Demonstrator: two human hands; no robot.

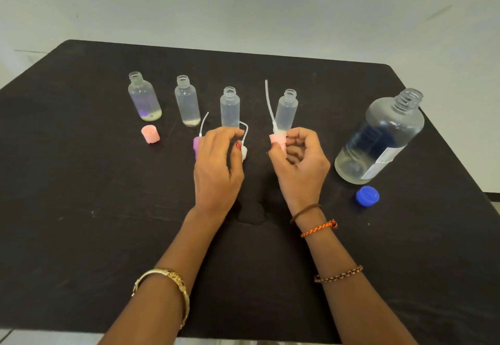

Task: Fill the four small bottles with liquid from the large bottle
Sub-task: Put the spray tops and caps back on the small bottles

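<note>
Several small clear bottles stand uncapped in a row on the black table: one far left (144, 98), a second (187, 101), a third (230, 108) and a fourth (287, 109). The large clear bottle (380, 139) stands uncapped at the right, partly full. My right hand (297, 160) pinches a pink pump top (278, 139) whose white tube points up in front of the fourth bottle. My left hand (217, 166) hovers with curled fingers over a white pump top (244, 151); whether it holds it is unclear. A purple pump top (196, 143) lies just left of that hand.
A pink cap (150, 133) lies in front of the leftmost bottle. A blue cap (367, 196) lies in front of the large bottle. The black table (81, 182) ends at a far edge near a pale wall.
</note>
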